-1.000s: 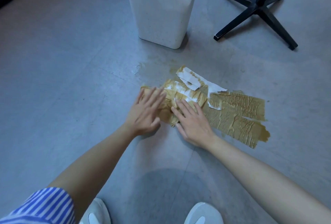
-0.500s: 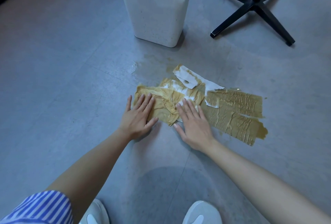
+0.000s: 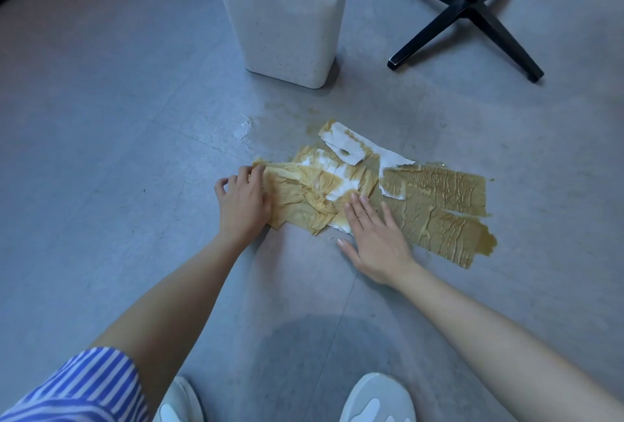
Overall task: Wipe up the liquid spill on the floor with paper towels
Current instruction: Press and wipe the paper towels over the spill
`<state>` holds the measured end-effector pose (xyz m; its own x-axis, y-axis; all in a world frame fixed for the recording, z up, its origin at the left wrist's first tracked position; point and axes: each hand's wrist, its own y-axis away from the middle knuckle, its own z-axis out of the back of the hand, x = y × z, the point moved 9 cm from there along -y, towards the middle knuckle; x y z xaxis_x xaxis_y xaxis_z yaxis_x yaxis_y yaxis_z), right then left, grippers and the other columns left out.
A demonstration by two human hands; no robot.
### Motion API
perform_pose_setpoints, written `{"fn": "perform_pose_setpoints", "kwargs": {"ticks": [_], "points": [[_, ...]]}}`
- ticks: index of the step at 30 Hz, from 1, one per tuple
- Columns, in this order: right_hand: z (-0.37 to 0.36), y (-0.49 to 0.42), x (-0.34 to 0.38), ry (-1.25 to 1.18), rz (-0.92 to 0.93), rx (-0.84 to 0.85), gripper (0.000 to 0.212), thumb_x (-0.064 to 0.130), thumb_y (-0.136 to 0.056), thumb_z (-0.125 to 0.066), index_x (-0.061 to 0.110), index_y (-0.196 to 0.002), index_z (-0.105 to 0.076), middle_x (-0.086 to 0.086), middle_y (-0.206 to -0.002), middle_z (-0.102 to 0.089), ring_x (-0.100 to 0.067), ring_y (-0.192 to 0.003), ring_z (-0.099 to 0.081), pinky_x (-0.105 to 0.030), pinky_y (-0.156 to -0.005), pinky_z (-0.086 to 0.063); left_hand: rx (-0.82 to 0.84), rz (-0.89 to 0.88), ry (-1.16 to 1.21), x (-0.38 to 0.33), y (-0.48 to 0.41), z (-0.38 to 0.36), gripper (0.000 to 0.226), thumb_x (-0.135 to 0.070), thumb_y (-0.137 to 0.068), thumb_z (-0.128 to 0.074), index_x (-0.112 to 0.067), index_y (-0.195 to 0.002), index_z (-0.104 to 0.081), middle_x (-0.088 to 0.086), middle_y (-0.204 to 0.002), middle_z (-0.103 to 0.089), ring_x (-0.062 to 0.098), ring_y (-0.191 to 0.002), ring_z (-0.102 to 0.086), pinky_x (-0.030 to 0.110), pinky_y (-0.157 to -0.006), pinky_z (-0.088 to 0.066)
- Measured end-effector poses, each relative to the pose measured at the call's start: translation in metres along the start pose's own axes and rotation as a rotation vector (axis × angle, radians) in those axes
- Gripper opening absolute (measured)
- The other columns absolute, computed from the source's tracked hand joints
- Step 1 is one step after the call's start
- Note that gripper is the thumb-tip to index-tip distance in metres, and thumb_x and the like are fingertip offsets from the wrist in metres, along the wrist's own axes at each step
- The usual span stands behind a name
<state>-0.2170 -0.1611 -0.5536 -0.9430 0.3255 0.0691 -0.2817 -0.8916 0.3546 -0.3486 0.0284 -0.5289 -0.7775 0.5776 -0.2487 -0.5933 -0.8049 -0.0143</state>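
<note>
Soaked brown paper towels (image 3: 435, 205) lie spread on the grey floor, with a crumpled wet wad (image 3: 304, 195) at their left end and a few white dry patches. My left hand (image 3: 241, 202) is at the wad's left edge, its fingers curled over that edge. Flat on the towels just right of the wad lies my right hand (image 3: 373, 235), fingers straight and pressing down. A thin wet film and a small brown puddle (image 3: 488, 242) show around the towels.
A white speckled bin (image 3: 287, 16) stands just beyond the spill. A black cross-shaped table base (image 3: 466, 12) sits at the back right. My two white shoes (image 3: 378, 398) are at the bottom edge. Bare grey floor surrounds the towels.
My left hand slid left off the wad and curled its fingers over the wad's left edge. My right hand shifted slightly right and stays flat on the towels.
</note>
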Motion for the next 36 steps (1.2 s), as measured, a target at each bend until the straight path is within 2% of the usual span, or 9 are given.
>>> {"fn": "perform_pose_setpoints", "kwargs": {"ticks": [6,9,13,16,20,23,28,31,36], "points": [[0.000,0.009,-0.003,0.002,0.031,0.008,0.082,0.064,-0.086,0.011,0.014,-0.151,0.007,-0.002,-0.158,0.015,-0.016,-0.145,0.016,-0.041,-0.118,0.009,-0.037,0.373,0.457,0.015,-0.004,0.002,0.051,-0.009,-0.085,-0.052,-0.013,-0.135,-0.043,0.007,-0.127,-0.048,0.021,-0.110,-0.052,0.040,-0.105,-0.030],[0.004,0.010,-0.006,-0.046,0.045,0.025,0.085,0.066,-0.084,0.012,0.016,-0.152,0.004,0.001,-0.159,0.012,-0.014,-0.146,0.012,-0.037,-0.118,0.007,-0.072,0.667,0.752,0.018,0.006,0.000,0.045,-0.011,-0.083,-0.057,-0.014,-0.128,-0.050,-0.001,-0.106,-0.059,0.023,-0.105,-0.059,0.037,-0.093,-0.047],[0.032,0.013,-0.013,-0.270,0.021,-0.157,0.061,0.046,-0.099,-0.024,0.016,-0.151,-0.020,0.002,-0.158,-0.018,-0.015,-0.146,-0.014,-0.034,-0.119,-0.013,-0.091,0.517,0.810,-0.027,0.013,0.013,0.033,-0.008,-0.081,-0.057,-0.018,-0.112,-0.056,-0.005,-0.096,-0.060,0.019,-0.088,-0.062,0.036,-0.083,-0.052],[0.045,0.015,-0.028,-0.610,-0.098,-0.255,0.045,0.032,-0.101,-0.036,0.014,-0.142,-0.042,-0.004,-0.137,-0.049,-0.019,-0.128,-0.041,-0.033,-0.106,-0.032,-0.028,0.314,0.802,-0.075,0.021,0.011,0.031,-0.005,-0.081,-0.056,-0.017,-0.110,-0.056,-0.005,-0.098,-0.061,0.015,-0.084,-0.060,0.030,-0.076,-0.049],[0.051,0.023,-0.056,-0.841,-0.332,-0.392,0.032,0.023,-0.100,-0.041,0.011,-0.123,-0.059,-0.007,-0.121,-0.057,-0.023,-0.116,-0.051,-0.031,-0.094,-0.036,0.080,-0.040,0.758,-0.139,0.033,0.002,0.037,-0.006,-0.082,-0.060,-0.014,-0.117,-0.055,-0.001,-0.110,-0.060,0.015,-0.091,-0.060,0.022,-0.075,-0.048],[0.046,0.032,-0.070,-0.866,-0.413,-0.387,0.033,0.023,-0.100,-0.040,0.011,-0.125,-0.058,-0.007,-0.123,-0.054,-0.024,-0.117,-0.050,-0.029,-0.093,-0.034,0.149,-0.145,0.682,-0.159,0.042,-0.008,0.042,-0.023,-0.086,-0.062,-0.019,-0.126,-0.051,-0.007,-0.115,-0.060,0.010,-0.093,-0.060,0.028,-0.077,-0.052],[0.032,0.040,-0.071,-0.748,-0.351,-0.228,0.038,0.018,-0.098,-0.044,0.008,-0.134,-0.047,-0.008,-0.127,-0.047,-0.022,-0.116,-0.049,-0.024,-0.087,-0.031,0.033,0.084,0.542,-0.122,0.031,-0.002,0.033,-0.012,-0.088,-0.051,-0.009,-0.121,-0.054,0.006,-0.120,-0.057,0.024,-0.109,-0.053,0.034,-0.086,-0.042],[0.030,0.038,-0.059,-0.663,-0.286,-0.152,0.045,0.020,-0.096,-0.044,0.017,-0.141,-0.039,-0.002,-0.132,-0.045,-0.020,-0.119,-0.049,-0.035,-0.098,-0.040,0.143,0.302,0.399,-0.090,0.026,-0.015,0.041,-0.012,-0.086,-0.051,-0.010,-0.127,-0.049,0.010,-0.129,-0.049,0.030,-0.120,-0.043,0.041,-0.096,-0.035],[0.030,0.023,-0.043,-0.613,-0.246,-0.054,0.054,0.018,-0.094,-0.045,0.019,-0.146,-0.030,-0.001,-0.147,-0.038,-0.022,-0.135,-0.033,-0.040,-0.106,-0.033,0.294,0.485,0.455,-0.076,0.026,-0.031,0.022,-0.019,-0.081,-0.061,-0.019,-0.102,-0.053,-0.004,-0.088,-0.059,0.022,-0.092,-0.052,0.038,-0.094,-0.033]]}}
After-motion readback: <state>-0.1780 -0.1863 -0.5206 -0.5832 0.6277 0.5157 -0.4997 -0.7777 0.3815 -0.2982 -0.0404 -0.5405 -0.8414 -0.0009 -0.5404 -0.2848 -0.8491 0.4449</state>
